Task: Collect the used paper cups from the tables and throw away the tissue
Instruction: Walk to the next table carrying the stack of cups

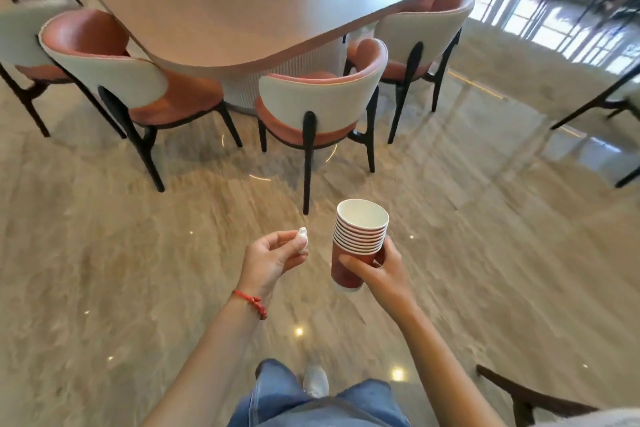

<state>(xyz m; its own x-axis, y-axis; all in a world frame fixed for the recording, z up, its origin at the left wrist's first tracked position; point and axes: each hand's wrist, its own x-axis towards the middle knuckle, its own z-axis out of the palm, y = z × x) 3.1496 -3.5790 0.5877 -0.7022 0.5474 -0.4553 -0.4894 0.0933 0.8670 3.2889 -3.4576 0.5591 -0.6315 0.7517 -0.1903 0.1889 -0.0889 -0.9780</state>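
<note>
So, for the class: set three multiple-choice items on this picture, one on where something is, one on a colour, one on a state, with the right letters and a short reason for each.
1. Where is the stack of paper cups?
A. on the table
B. in the right hand
C. on a chair seat

2. What colour is the cord on the left wrist?
A. red
B. blue
C. green

3. What is the state of the top cup?
A. crushed flat
B. covered by a lid
C. open and empty

Answers:
1 B: the right hand grips the stack by its side, above the floor.
2 A: the wrist cord is plainly red, below the left hand that pinches the tissue.
3 C: the top cup's round mouth shows a white inside with nothing in it.
</note>
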